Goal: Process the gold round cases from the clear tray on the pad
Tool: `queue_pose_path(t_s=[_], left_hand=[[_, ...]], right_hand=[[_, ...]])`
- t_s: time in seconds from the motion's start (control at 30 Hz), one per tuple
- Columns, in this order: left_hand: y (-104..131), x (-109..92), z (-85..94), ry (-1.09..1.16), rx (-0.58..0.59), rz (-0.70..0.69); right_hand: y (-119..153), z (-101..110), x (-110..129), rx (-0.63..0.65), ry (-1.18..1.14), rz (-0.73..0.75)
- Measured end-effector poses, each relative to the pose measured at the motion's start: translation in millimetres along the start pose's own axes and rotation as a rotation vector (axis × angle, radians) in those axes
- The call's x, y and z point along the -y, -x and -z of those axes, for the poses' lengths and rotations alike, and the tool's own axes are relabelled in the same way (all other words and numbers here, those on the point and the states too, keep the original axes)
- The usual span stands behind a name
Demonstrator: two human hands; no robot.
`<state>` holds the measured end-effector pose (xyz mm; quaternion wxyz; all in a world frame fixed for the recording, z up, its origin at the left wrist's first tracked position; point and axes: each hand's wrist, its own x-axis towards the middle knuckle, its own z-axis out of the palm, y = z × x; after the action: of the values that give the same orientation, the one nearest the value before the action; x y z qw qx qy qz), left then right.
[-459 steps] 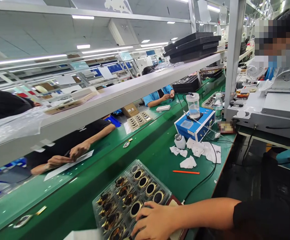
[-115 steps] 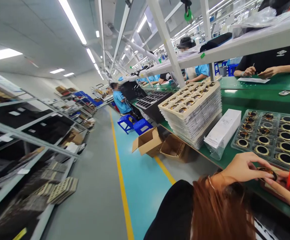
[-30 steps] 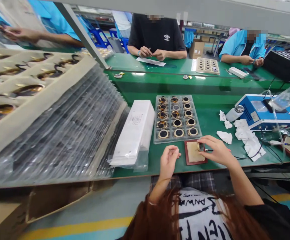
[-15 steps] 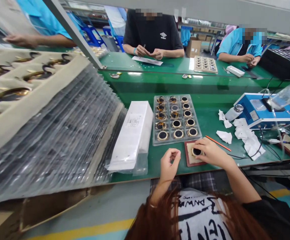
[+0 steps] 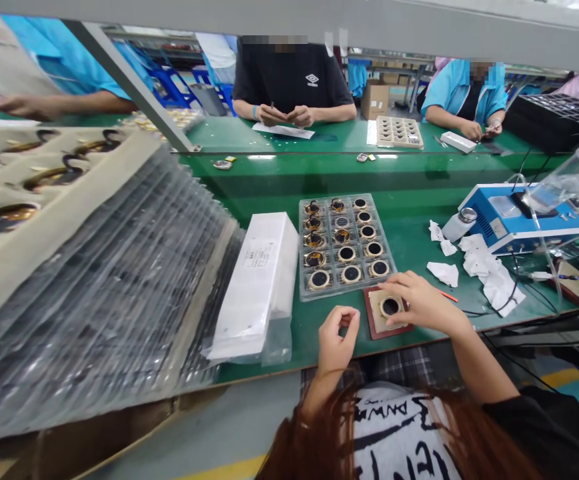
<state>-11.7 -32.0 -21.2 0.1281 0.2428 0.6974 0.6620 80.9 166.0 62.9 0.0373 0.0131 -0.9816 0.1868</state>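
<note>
A round watch case (image 5: 390, 307) with a dark face and pale gold rim lies on a beige pad set in a dark red block (image 5: 375, 327) near the table's front edge. My right hand (image 5: 419, 303) reaches over from the right, thumb and fingers closed about the case's edge. Left of the block, my left hand (image 5: 338, 333) is raised with thumb and fingertips pinched together; anything between them is too small to make out. Just beyond both hands is a clear plastic tray (image 5: 334, 291) of several watch cases, some dark-faced, others showing coppery insides with black straps or cables.
A long white box (image 5: 249, 280) stands left of the tray, beside a tall stack of plastic trays (image 5: 119, 293). To the right are crumpled tissues (image 5: 489, 273), a bottle (image 5: 459, 225), an orange stick (image 5: 448, 295) and a blue machine (image 5: 514, 217). Co-workers sit across the table.
The view has shifted slightly. My right fingers have opened a little around the watch case, showing more of its face. My left hand stays pinched beside the block.
</note>
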Motion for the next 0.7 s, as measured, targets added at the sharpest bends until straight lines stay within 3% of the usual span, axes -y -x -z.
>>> queue_pose_path(t_s=[0.1,0.17,0.33,0.43,0.7], left_hand=[[1,3,0.9,0.033,-0.022,-0.007],[1,5,2.2,0.063,-0.027,-0.017],[4,9,8.8,0.143,0.021,-0.068],[6,9,12.8,0.181,0.061,-0.101],[12,6,22.0,0.165,0.162,-0.099]], right_hand=[[-9,3,7,-0.237,0.123,-0.082],[-20,-4,15,-0.293,0.235,-0.103],[-45,-44,27,-0.165,0.302,-0.065],[-48,-65,24,-0.151,0.266,-0.091],[-50,-77,22,-0.150,0.165,-0.097]])
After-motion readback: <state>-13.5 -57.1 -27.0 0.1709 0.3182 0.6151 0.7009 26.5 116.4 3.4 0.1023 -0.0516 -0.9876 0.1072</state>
